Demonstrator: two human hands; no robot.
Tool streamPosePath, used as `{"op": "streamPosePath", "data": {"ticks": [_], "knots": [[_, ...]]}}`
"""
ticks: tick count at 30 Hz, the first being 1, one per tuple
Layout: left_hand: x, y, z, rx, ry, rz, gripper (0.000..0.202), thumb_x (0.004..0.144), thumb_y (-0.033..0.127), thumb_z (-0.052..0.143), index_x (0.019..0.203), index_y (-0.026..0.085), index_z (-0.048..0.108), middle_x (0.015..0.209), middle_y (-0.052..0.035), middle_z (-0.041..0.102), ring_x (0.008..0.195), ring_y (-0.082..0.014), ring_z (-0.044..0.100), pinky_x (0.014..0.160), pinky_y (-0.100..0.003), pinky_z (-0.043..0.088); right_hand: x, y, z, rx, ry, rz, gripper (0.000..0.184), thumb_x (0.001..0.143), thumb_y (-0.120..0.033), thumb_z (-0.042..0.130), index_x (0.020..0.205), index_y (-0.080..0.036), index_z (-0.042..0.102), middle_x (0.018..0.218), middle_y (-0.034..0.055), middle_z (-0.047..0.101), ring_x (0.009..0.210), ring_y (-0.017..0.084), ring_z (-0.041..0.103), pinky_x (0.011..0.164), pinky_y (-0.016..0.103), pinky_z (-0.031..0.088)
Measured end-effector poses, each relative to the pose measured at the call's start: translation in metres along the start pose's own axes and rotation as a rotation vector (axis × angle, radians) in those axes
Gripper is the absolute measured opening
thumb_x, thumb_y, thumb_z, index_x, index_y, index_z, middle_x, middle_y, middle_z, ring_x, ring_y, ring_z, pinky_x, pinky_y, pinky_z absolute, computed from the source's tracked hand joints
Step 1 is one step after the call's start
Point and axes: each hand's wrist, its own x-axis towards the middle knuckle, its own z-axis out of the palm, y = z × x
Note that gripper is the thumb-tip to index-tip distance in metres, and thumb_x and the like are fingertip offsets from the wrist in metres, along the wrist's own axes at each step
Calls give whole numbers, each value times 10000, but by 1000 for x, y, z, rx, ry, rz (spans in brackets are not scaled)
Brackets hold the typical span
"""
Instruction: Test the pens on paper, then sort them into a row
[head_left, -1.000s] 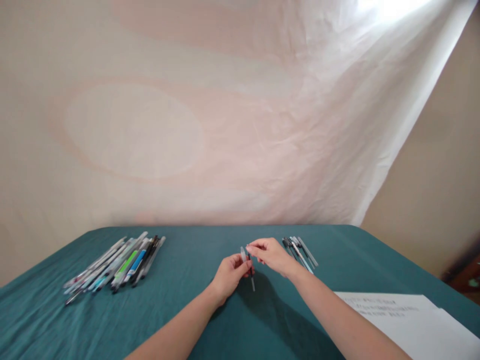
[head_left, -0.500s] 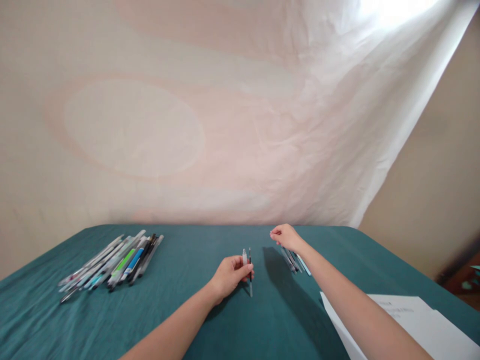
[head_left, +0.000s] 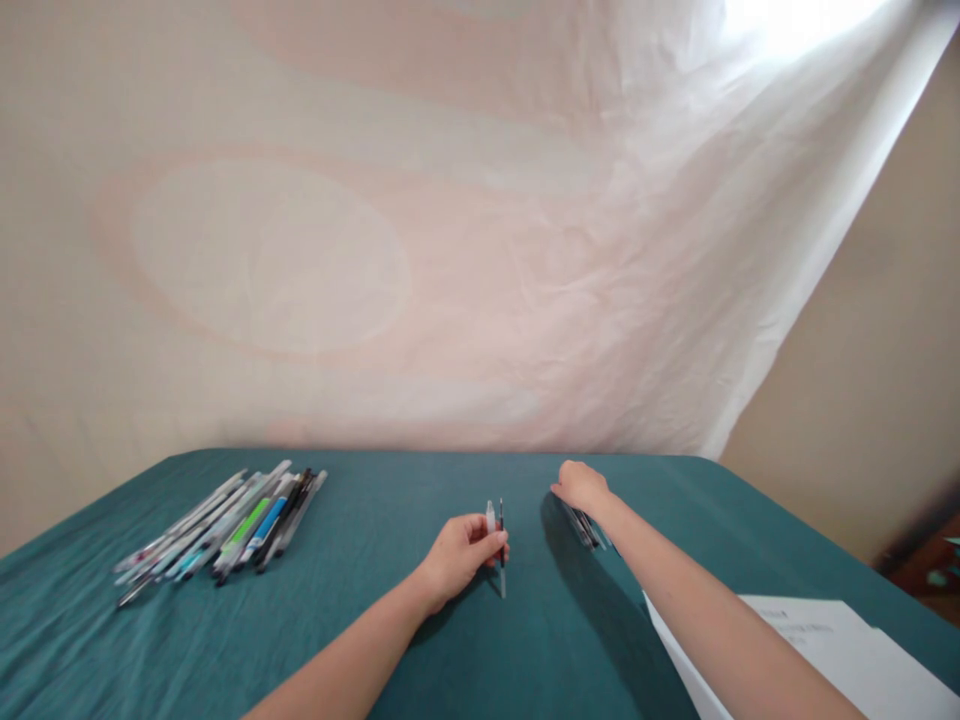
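Note:
My left hand is closed in the middle of the table. Between thumb and fingers it holds a thin dark pen refill and a clear pen barrel, side by side and upright. My right hand is farther off to the right, curled low over a small group of pens lying on the cloth. Its fingers point down and are pressed together, and whatever is in them is hidden. The hand and forearm cover part of that group.
A large bundle of pens, some with green and blue grips, lies at the left. White paper sheets with print lie at the front right, partly under my right forearm. A dark green cloth covers the table, and a pale fabric sheet hangs behind.
My right hand has come down and slightly right, from a raised pinch to the small group of pens. My left hand stays almost still, holding the same refill and barrel.

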Motion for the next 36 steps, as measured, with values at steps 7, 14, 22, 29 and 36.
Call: {"op": "streamPosePath", "data": {"ticks": [7,14,22,29,36], "knots": [[1,-1,-1,17,0,5,264,692,380,608,761,125,599,677,-59,633,619,-138,572,565,-224,412,-11,-4,-24,141,59,-57,242,780,-292,472,803,-130,650,880,159,649,836,229,594,669,301,415],[0,-1,-3,54,-34,43,290,735,403,551,804,127,609,714,-60,640,632,-134,565,583,-226,409,-76,-49,-15,681,-278,-392,363,800,-445,432,785,-152,644,515,-13,559,421,74,452,408,175,331],[1,2,-1,121,-42,46,331,730,440,539,766,119,611,677,-33,609,606,-118,532,571,-218,407,-94,-68,9,1030,-70,-354,211,707,-356,573,700,-147,607,614,-6,578,529,87,477,479,190,365],[-2,6,1,231,-103,80,401,782,466,447,815,111,631,703,-39,615,619,-118,527,582,-220,404,-103,-72,7,1196,-201,-263,253,733,-394,547,772,-146,582,494,-58,460,400,50,377,380,164,295],[-1,1,3,303,-96,107,363,797,414,420,785,111,619,677,-30,605,598,-114,511,579,-221,402,-103,-72,14,1105,-155,-344,291,706,-413,579,799,-137,597,528,-35,508,413,61,425,382,169,330]]}}
